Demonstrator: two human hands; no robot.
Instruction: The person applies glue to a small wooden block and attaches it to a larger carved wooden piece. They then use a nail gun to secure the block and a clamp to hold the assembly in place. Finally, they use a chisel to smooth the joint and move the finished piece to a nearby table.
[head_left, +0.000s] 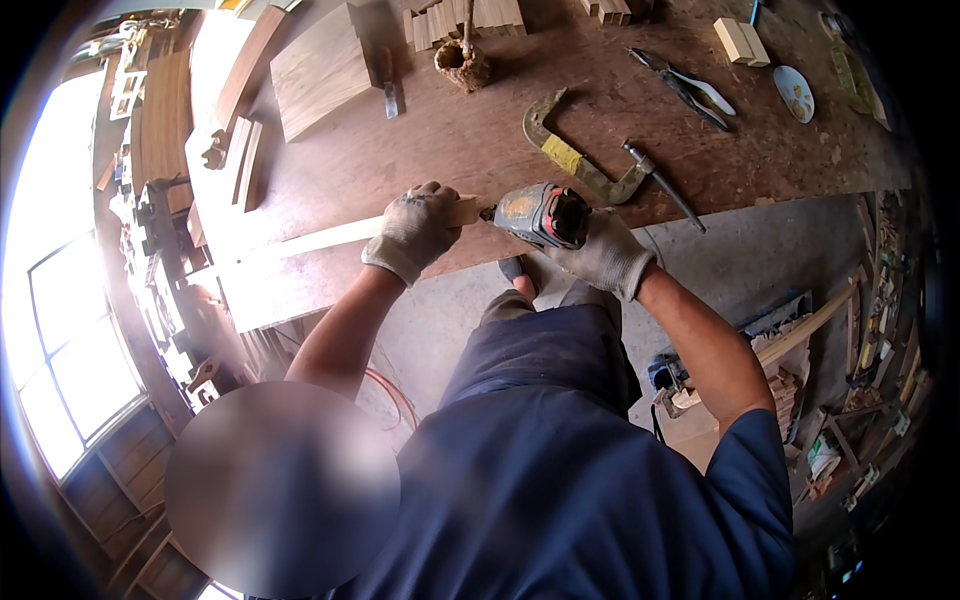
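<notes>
The gloved left hand (415, 230) had its fingers curled closed over the pale strip (335, 235), which lay along the near side of the bench (470, 145) and ran off to the left; a short end stuck out to the right of the glove. The right hand (608, 257), also gloved, was closed about the drill (535, 214), though most of its fingers were hidden behind the tool, so how hard they gripped could not be told. The drill's nose was right at the strip's end; whether the tip touched wood was too small to tell. Doing this well seemed to call for firm downward pressure from the left hand, since so slim a piece might twist or chatter, with those fingers kept back from the tip. A steady line and a light feed would likely have served better than force. The clamp (568, 155) lay just beyond the drill, off the strip; it might have held the work more surely than a palm. The pliers (690, 90) lay farther right, clear of the tool.
</notes>
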